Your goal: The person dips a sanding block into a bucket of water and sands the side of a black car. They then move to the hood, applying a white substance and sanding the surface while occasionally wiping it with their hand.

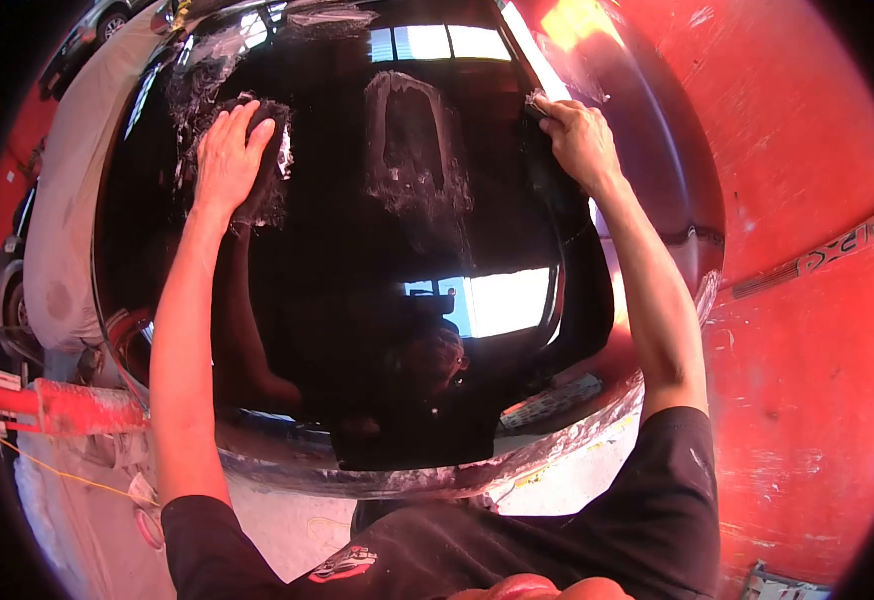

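A glossy black car panel (327,240) fills the middle of the view and mirrors windows and the person. Pale, whitish smears (417,150) mark its surface in several patches. My left hand (234,150) lies on the panel's left part, fingers stretched forward and thumb apart, over a dark patch with smeared edges; whether something lies under the palm is hidden. Near the panel's right edge, my right hand (579,140) has its fingers closed round a small dark thing (536,104) that touches the surface. What this thing is cannot be made out.
Red, scuffed surfaces (797,380) stand along the right. At the left are a pale cover (62,240), a red bar (67,405) and a thin yellow cord (72,476). Part of another vehicle (112,22) shows at the upper left.
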Motion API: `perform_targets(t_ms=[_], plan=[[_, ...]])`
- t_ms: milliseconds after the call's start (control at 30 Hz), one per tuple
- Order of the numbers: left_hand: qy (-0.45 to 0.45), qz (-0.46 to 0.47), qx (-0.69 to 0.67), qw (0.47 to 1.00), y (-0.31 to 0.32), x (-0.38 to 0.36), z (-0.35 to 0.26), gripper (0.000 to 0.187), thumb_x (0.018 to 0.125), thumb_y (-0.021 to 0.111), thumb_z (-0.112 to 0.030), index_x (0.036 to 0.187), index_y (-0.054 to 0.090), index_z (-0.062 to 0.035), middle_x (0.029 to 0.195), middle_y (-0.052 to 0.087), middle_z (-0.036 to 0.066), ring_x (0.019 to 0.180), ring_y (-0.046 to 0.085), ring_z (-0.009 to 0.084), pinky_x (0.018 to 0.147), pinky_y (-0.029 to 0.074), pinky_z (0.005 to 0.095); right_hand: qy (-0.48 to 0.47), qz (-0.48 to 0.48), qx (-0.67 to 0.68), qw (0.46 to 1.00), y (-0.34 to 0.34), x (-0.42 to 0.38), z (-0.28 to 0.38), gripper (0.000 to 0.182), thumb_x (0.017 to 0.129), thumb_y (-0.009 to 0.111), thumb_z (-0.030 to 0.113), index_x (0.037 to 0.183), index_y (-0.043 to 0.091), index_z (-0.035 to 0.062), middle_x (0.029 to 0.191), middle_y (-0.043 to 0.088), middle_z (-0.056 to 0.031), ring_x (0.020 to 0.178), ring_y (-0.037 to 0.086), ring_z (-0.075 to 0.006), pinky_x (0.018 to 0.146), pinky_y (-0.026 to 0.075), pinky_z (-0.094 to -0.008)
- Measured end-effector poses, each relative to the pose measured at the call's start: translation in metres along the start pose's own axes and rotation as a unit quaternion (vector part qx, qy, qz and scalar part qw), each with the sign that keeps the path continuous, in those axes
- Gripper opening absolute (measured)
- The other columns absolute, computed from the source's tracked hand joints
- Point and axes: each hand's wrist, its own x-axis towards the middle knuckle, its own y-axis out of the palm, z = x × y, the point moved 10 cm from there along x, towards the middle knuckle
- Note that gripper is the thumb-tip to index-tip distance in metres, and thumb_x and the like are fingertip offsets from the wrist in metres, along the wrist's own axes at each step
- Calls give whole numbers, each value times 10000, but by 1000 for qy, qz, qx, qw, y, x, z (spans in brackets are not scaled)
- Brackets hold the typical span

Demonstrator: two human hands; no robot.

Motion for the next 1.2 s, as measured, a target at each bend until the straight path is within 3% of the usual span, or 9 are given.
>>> perform_targets(t_ms=[233, 333, 467, 600, 667, 900, 1000, 1100, 1200], plan=[[15, 9, 31, 999, 2, -3, -11, 574, 1037, 478, -528, 1408, 587, -103, 1471, 549, 187, 1423, 439, 364, 1170, 295, 518, -26, 85, 25, 996, -27, -84, 44, 404, 884, 702, 88, 1278, 714, 177, 1207, 690, -106, 1093, 622, -350, 960, 523, -428], [13, 4, 30, 999, 3, -4, -7, 579, 1037, 471, -535, 1403, 593, -103, 1477, 544, 187, 1423, 442, 361, 1173, 290, 516, -34, 39, -14, 999, -15, -29, 22, 377, 873, 706, 77, 1238, 729, 169, 1101, 715, -159, 941, 690, -398, 853, 554, -457], [29, -13, 32, 999, 5, -3, -3, 579, 1032, 479, -536, 1396, 600, -102, 1470, 553, 183, 1418, 449, 362, 1166, 298, 514, -7, -18, -27, 999, 2, 26, -17, 295, 923, 653, 153, 1205, 740, 151, 1033, 718, -190, 912, 702, -381, 856, 553, -451], [40, -30, 30, 998, 4, -4, -6, 590, 1029, 470, -552, 1391, 607, -105, 1463, 561, 179, 1409, 459, 363, 1164, 298, 516, -41, 32, -84, 995, -14, -51, 22, 332, 906, 687, 135, 1230, 742, 186, 1137, 721, -118, 999, 677, -360, 889, 545, -440], [40, -27, 35, 998, 5, -6, -7, 592, 1030, 463, -555, 1398, 601, -112, 1463, 562, 177, 1408, 459, 361, 1167, 292, 518, -4, 45, -27, 999, -25, -78, 33, 368, 888, 706, 111, 1243, 739, 203, 1172, 711, -98, 1040, 656, -356, 896, 540, -440], [39, -25, 38, 998, 3, -2, -5, 590, 1027, 464, -556, 1398, 597, -117, 1459, 565, 177, 1399, 468, 360, 1166, 295, 515, 8, 23, -73, 997, 5, 17, -22, 349, 916, 644, 126, 1258, 714, 107, 1104, 716, -184, 964, 697, -387, 868, 552, -418], [46, -25, 43, 998, 2, 0, -10, 565, 1029, 477, -534, 1396, 597, -121, 1459, 564, 177, 1396, 471, 358, 1166, 296, 509, -32, 28, -95, 995, -1, -21, -9, 292, 891, 685, 138, 1172, 761, 157, 1058, 715, -186, 921, 676, -407, 850, 545, -473], [35, -15, 39, 999, 1, -3, -13, 550, 1033, 482, -518, 1399, 595, -123, 1463, 561, 175, 1398, 467, 362, 1166, 296, 500, 3, 37, -48, 998, -22, -74, 29, 350, 883, 687, 106, 1219, 742, 190, 1153, 697, -165, 1002, 641, -392, 887, 536, -445], [31, -11, 30, 999, 1, -2, -11, 555, 1036, 478, -521, 1400, 592, -119, 1463, 561, 178, 1396, 468, 366, 1167, 296, 500, -19, 14, -76, 997, -19, -48, 13, 335, 900, 663, 115, 1219, 737, 185, 1114, 702, -177, 978, 649, -393, 875, 541, -456]])
